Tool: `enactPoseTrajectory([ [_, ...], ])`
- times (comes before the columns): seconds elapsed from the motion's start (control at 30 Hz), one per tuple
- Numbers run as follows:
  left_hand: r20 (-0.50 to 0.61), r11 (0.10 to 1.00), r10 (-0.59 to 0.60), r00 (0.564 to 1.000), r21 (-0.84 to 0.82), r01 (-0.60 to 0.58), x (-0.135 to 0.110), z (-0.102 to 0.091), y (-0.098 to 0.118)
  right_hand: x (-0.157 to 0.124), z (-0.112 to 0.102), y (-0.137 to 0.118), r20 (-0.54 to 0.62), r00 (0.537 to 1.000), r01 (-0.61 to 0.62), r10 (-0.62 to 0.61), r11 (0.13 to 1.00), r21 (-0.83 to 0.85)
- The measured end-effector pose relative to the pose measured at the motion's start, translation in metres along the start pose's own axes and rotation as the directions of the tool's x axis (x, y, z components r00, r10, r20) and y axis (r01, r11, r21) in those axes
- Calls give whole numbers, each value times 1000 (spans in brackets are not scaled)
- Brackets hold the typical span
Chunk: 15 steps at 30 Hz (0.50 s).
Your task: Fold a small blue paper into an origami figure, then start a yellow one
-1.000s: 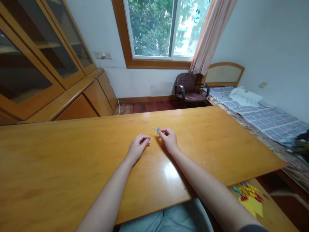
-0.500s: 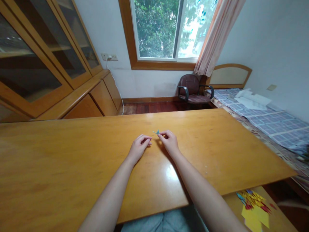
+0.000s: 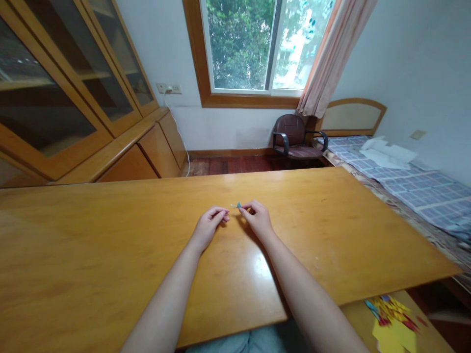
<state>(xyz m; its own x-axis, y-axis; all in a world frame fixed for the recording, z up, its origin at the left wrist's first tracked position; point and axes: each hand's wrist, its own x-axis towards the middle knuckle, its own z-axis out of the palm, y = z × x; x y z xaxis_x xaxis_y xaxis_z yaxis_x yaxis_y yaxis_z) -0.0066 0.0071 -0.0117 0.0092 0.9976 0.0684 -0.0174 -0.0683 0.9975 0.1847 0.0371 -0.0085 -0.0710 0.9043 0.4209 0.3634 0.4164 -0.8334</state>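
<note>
Between thumb and fingertips, my right hand point(image 3: 256, 216) pinches a small blue-green piece point(image 3: 239, 205) with a thin pale stem that points left. What the piece is made of is too small to tell. My left hand point(image 3: 211, 223) rests low over the wooden table point(image 3: 110, 255), its thumb and fingers pressed together just left of the stem's tip. Whether anything sits inside that pinch is hidden. Only a narrow gap separates the two hands.
Yellow sheets point(image 3: 393, 336) and a heap of colourful small pieces point(image 3: 393, 309) lie on a lower surface at the right. Beyond the table stand an armchair point(image 3: 290, 135), a bed point(image 3: 412, 181) and a glass-fronted cabinet point(image 3: 125, 142).
My left thumb has closed against the fingers. The blue-green piece in my right hand has shifted slightly left, its stem tip nearer my left fingertips. The whole view has moved a little.
</note>
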Motion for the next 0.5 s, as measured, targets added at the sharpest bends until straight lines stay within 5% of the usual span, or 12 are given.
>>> enactPoseTrajectory([
  [0.5, 10, 1000, -4, 1000, 16, 4, -1, 2, 3, 5, 1, 13, -78, 988, -120, 130, 985, 123],
])
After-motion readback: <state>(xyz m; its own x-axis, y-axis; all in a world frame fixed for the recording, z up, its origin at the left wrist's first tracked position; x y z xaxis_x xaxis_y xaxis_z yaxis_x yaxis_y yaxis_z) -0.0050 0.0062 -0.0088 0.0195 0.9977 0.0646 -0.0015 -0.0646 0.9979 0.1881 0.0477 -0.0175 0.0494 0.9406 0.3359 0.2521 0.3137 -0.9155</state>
